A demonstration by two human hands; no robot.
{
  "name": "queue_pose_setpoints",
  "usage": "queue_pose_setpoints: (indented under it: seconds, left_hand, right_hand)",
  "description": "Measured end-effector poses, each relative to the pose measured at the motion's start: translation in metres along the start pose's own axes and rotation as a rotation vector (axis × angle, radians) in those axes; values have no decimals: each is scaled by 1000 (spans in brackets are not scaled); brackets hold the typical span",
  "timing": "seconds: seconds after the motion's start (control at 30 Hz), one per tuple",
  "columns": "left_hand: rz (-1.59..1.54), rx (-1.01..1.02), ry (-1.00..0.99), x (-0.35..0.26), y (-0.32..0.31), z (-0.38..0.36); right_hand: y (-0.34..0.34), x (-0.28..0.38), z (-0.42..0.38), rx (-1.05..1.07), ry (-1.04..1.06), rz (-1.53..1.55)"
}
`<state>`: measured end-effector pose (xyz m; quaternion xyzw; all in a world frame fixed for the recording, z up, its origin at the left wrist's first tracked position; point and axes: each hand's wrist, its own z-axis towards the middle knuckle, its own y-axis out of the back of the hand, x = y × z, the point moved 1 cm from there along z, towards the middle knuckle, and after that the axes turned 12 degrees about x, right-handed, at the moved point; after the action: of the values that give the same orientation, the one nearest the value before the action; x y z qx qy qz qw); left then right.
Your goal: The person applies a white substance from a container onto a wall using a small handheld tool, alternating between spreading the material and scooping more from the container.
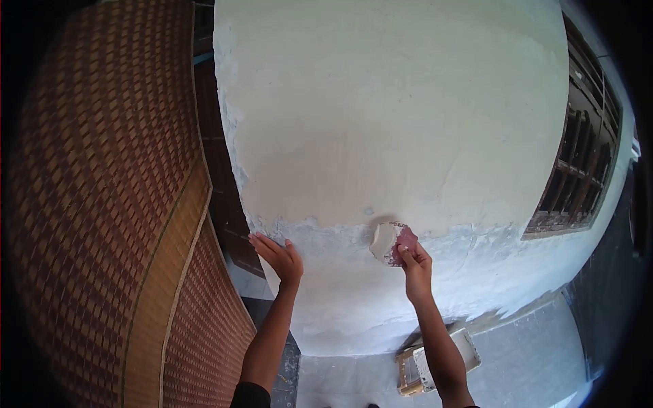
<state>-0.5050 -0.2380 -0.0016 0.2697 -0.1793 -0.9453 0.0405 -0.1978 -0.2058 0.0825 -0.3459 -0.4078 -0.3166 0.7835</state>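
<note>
My left hand (277,257) rests near the wall's left edge with its fingers stretched out and nothing held. In my right hand (416,265) is a reddish scraper (407,242), gripped between thumb and fingers. Pale wet-looking filler (384,239) covers the scraper's left part, which is at or close to the wall. The wall (381,136) is cream above, with a rough whitish-grey band across it at the height of both hands. Its left edge looks chipped and uneven.
Woven brown panels (115,136) stand at the left beside a dark doorway. A barred wooden window (578,149) is at the right. On the grey tiled floor (530,353), a whitish tray (466,350) sits on a small wooden stool (409,372) below my right arm.
</note>
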Motion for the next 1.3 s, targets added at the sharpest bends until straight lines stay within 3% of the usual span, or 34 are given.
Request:
queue_pose_setpoints:
  seconds: [0.1,0.33,0.4,0.5,0.73,0.83,0.9,0.93,1.0,1.03,1.3]
  left_hand:
    - [21,-44,13,-1,-6,1]
    - [3,-71,-18,3,-5,1]
    - [-15,99,-199,0,0,-4]
    - [40,191,-279,1,-3,-6]
    - [45,230,-301,10,-4,-9]
    - [66,210,-314,13,-8,-9]
    - [77,182,-334,15,-12,-9]
    - [76,180,-336,18,-15,-8]
    - [99,151,-374,21,-17,-8]
    - [98,152,-375,22,-18,-8]
    - [123,82,-406,27,-24,-9]
  right_hand:
    - [-13,-6,2,-41,81,-166]
    - [-33,11,12,-92,191,-241]
    - [-33,10,11,-79,207,-273]
    - [-37,10,9,-89,186,-265]
    - [-29,5,9,-99,199,-286]
    - [-37,10,14,-138,229,-406]
    - [-49,18,14,-204,262,-752]
    - [-52,18,18,-205,264,-753]
    - [-62,17,20,-178,732,-1110]
    - [-62,10,22,-128,773,-1130]
    - [-65,-37,24,-141,783,-1421]
